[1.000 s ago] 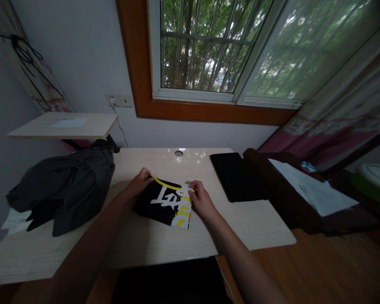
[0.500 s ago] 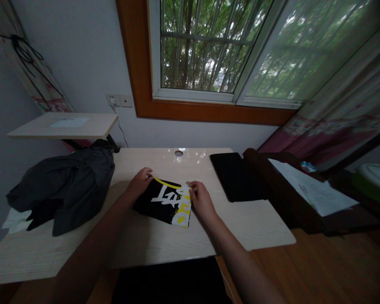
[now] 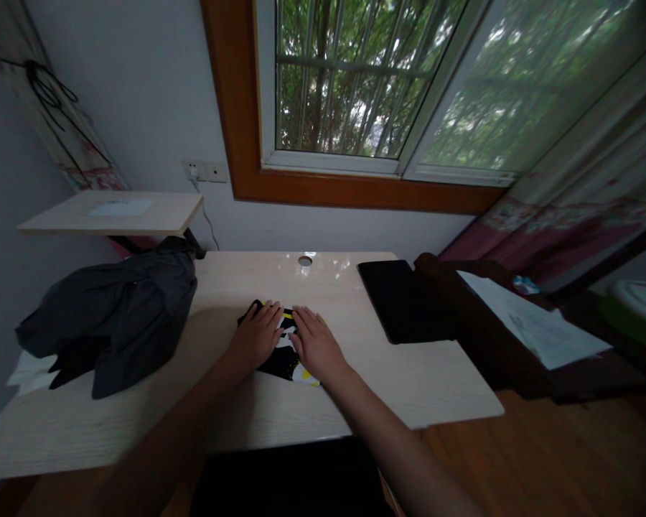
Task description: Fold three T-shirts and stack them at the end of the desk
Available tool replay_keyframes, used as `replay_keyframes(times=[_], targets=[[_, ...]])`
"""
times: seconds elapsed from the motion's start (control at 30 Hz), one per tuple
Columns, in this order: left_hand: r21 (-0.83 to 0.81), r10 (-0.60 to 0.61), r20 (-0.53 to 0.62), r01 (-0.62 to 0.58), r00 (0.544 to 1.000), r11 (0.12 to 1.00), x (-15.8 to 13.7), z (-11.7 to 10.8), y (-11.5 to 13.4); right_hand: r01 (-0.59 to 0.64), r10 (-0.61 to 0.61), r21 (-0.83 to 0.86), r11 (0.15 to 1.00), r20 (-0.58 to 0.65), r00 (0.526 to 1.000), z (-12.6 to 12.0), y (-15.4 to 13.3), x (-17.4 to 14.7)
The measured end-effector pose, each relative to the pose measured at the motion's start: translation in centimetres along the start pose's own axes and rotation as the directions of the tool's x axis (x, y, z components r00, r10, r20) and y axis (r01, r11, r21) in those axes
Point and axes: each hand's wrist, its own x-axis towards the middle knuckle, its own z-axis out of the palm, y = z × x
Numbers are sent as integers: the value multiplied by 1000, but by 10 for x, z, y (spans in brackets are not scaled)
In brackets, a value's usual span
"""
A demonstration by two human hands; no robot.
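Left hand (image 3: 257, 339) and right hand (image 3: 319, 349) lie flat, each grip wide, upon a black fabric piece (image 3: 282, 362) with white-and-yellow print on the pale wood-grain counter (image 3: 420, 384).

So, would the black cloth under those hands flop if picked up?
Probably floppy: the cloth lies almost flat and looks thin. Likely light: it covers only a little of the table. A push might slide it, as the table looks glossy.
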Motion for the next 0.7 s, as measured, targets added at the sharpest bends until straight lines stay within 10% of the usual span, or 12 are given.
replay_keyframes(times=[0.7], targets=[[-118, -206, 110, 218, 972, 969, -20, 13, -61, -48, 65, -118, 992, 153, 986, -5, 30, -23]])
